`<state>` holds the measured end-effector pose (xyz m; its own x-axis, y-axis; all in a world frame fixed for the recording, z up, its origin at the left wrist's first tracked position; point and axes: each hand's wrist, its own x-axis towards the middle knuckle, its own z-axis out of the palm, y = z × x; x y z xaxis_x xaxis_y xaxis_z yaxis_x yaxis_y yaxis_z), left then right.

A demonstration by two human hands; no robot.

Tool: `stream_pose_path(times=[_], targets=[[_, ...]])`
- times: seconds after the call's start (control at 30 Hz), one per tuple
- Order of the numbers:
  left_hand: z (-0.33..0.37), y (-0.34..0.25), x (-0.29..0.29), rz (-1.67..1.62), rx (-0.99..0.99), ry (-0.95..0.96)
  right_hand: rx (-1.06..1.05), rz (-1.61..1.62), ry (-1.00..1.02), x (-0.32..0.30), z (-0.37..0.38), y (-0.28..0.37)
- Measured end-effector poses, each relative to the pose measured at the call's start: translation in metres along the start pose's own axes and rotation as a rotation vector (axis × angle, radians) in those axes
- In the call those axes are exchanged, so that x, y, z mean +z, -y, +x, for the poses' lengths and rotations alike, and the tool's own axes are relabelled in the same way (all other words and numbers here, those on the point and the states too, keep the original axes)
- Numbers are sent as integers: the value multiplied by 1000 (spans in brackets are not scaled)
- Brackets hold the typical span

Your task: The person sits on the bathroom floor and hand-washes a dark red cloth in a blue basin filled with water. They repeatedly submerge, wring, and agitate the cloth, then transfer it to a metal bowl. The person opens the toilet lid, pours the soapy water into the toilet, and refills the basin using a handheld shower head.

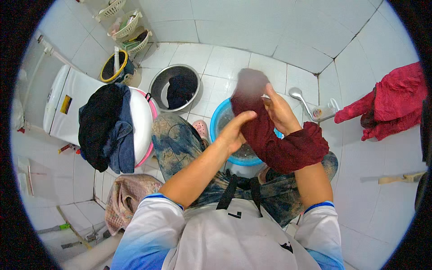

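A dark red wet-looking cloth (270,144) hangs above a blue basin (217,118), its upper end blurred. My left hand (236,130) grips the cloth's left side, thumb on top and fingers partly hidden by the fabric. On the other side my right hand (281,110) holds it too, thumb raised and fingers bent against it. A thick fold of the cloth lies over my right wrist and forearm. Greyish water (245,155) shows in the basin below, between my knees.
To the left, black and blue clothes (105,128) lie on a white toilet lid (140,123). A metal basin (155,83) holds dark cloth. A shower head (295,92) rests on the floor; red garments (396,103) hang at right. Shelf baskets (126,27) and a yellow-rimmed bucket (106,72) stand far left.
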<state>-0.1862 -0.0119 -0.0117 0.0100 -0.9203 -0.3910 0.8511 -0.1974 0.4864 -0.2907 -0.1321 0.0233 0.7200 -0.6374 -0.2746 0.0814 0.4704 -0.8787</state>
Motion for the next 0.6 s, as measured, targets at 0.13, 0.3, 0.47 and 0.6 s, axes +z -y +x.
stream_pose_path(times=[0.13,0.3,0.47,0.6], targets=[[-21,-66,44,-413,288,149,134,-242,67,-18,-14,-25],[-27,-125,75,-198,510,363,138,-746,630,-12,-67,-48],[-39,-148,88,-107,645,343,-250,-431,179,22,-97,41],[-23,-177,78,267,904,167,-312,-400,-92,5,-96,50]])
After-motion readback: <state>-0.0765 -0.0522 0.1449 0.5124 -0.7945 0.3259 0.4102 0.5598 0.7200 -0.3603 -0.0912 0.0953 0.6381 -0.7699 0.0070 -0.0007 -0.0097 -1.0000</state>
